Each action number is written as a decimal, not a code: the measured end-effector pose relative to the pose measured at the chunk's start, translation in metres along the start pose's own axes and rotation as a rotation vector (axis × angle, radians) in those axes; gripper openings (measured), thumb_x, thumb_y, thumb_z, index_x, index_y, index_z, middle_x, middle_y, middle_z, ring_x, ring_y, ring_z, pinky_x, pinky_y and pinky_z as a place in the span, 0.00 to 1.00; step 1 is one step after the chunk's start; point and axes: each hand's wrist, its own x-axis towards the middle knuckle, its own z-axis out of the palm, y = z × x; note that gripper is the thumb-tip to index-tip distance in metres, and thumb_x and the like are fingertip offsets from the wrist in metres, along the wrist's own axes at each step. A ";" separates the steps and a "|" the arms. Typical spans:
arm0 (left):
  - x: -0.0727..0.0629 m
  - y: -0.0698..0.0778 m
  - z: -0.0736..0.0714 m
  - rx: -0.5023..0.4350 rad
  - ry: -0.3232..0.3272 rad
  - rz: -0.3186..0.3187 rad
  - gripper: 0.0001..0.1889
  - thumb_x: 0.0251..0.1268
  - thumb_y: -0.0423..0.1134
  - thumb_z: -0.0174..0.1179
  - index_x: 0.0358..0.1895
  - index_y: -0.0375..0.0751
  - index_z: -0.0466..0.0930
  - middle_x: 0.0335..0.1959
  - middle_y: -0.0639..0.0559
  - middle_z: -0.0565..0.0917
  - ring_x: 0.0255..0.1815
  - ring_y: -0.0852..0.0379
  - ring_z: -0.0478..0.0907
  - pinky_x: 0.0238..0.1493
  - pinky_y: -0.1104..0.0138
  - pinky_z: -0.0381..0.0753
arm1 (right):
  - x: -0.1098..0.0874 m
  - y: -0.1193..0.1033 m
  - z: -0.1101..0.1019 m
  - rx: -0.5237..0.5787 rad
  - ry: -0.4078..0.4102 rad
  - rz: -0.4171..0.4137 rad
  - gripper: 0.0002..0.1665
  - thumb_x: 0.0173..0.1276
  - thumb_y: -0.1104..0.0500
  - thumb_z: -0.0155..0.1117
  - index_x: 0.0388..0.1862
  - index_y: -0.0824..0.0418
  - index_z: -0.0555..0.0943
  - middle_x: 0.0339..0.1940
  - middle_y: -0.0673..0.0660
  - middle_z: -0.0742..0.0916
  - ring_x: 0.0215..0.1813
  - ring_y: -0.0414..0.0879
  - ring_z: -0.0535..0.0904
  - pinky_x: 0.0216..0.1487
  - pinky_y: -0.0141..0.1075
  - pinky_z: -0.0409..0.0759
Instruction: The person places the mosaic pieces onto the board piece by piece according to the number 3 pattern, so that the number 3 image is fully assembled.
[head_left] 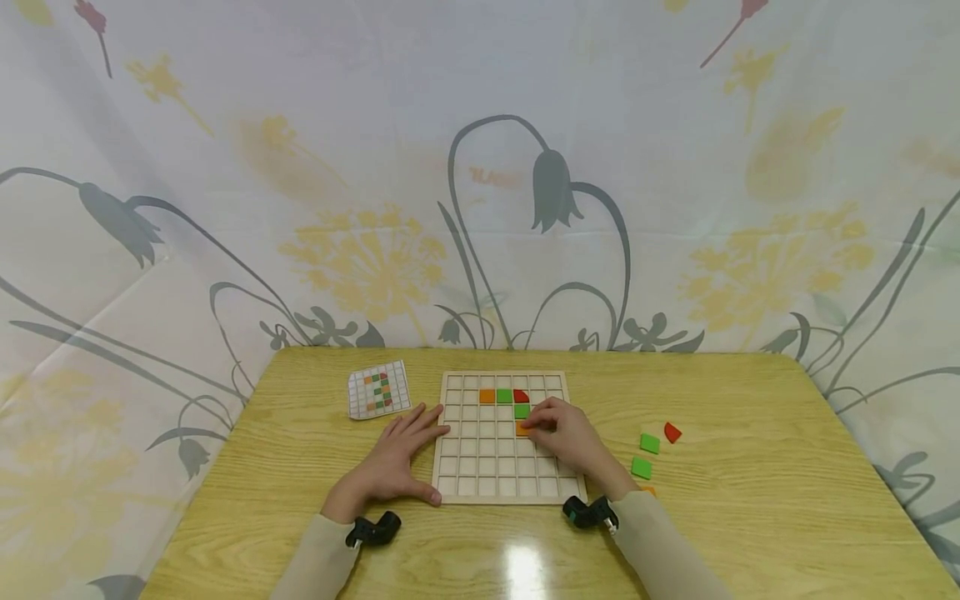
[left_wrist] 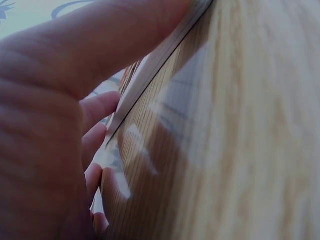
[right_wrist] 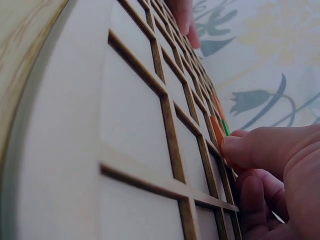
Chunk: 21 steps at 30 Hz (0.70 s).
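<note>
A wooden grid board [head_left: 487, 502] lies on the table. My right hand [head_left: 570, 437] is over its right half, thumb and fingertips pinching an orange square tile [head_left: 522, 428] at a cell. In the right wrist view, that orange tile [right_wrist: 216, 131] stands tilted at the thumb tip. Just above it in the same column is a green square tile [head_left: 522, 411]. The top filled row has an orange tile [head_left: 487, 396], a green tile [head_left: 504, 396] and a red quarter-circle tile [head_left: 521, 396]. My left hand [head_left: 397, 458] lies spread along the board's left edge, thumb near the lower corner.
A paper card [head_left: 378, 390] with a printed coloured grid pattern lies left of the board. Loose to the right are a red quarter-circle piece [head_left: 672, 432], two green squares [head_left: 649, 443] and an orange piece [head_left: 649, 492] partly behind the right wrist. A patterned curtain [head_left: 480, 275] stands behind the table.
</note>
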 end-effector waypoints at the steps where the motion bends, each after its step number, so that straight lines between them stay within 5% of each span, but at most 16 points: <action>1: 0.000 0.000 0.000 -0.001 -0.003 -0.001 0.54 0.43 0.66 0.74 0.75 0.45 0.65 0.81 0.46 0.51 0.80 0.37 0.40 0.71 0.35 0.39 | 0.000 0.000 0.000 -0.001 -0.002 0.004 0.07 0.67 0.64 0.69 0.39 0.52 0.90 0.44 0.46 0.83 0.46 0.45 0.79 0.47 0.40 0.78; 21: 0.000 0.003 -0.002 -0.002 -0.015 -0.013 0.54 0.43 0.65 0.74 0.75 0.45 0.65 0.81 0.46 0.50 0.80 0.39 0.39 0.71 0.34 0.39 | -0.001 -0.005 -0.003 0.008 -0.005 0.017 0.08 0.67 0.65 0.69 0.42 0.55 0.90 0.45 0.48 0.84 0.45 0.45 0.78 0.46 0.39 0.77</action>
